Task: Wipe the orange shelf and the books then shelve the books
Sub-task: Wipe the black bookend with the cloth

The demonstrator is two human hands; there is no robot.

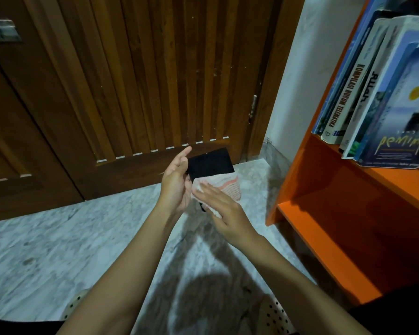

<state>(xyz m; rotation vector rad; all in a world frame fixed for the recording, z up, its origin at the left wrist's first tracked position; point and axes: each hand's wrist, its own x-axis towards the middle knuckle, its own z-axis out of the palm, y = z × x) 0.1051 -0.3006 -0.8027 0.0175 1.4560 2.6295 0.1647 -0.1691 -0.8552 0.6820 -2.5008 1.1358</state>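
Observation:
My left hand (pixel 176 183) holds a small black book (pixel 211 164) up in front of me, thumb raised along its left edge. My right hand (pixel 224 211) lies flat, fingers straight, pressing a white cloth with orange stripes (pixel 224 184) against the book's lower part. The orange shelf (pixel 324 213) stands at the right. On its upper board several books (pixel 373 93) lean to the left, spines towards me. The lower compartment of the shelf holds nothing that I can see.
A brown slatted wooden door (pixel 155 81) fills the wall ahead, with a white wall (pixel 300 81) beside it. The floor (pixel 58 250) is pale marble. My feet in perforated beige slippers (pixel 273 315) show at the bottom edge.

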